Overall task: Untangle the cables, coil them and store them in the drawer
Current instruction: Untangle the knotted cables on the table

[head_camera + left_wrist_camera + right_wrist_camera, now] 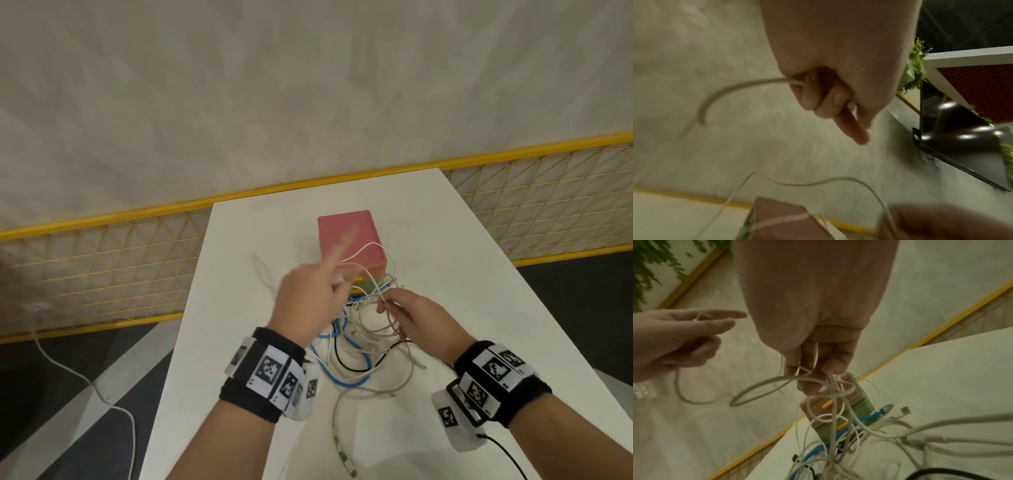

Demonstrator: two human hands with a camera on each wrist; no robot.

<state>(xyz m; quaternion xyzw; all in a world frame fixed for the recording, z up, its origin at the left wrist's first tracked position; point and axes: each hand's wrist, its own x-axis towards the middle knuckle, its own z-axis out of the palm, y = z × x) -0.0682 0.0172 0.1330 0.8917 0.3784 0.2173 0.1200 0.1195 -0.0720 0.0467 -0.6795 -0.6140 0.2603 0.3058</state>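
A tangle of white, blue and black cables [356, 346] lies on the white table [445, 274] in front of a small pink-topped drawer unit [349, 240]. My left hand [308, 298] is raised above the tangle, motion-blurred, index finger stretched out; its curled fingers [818, 94] grip a white cable [731, 91]. My right hand [411, 315] pinches several white cable strands [813, 378] at the top of the tangle, lifting them. In the right wrist view the drawer unit [830, 404] shows pink and green drawers with yellow handles, all closed.
A yellow mesh fence [102, 260] runs behind the table. A white cord [85, 377] trails over the floor at the left. A cable end with a green plug [344, 459] lies near the table's front. A dark screen [953, 138] hangs on the wall.
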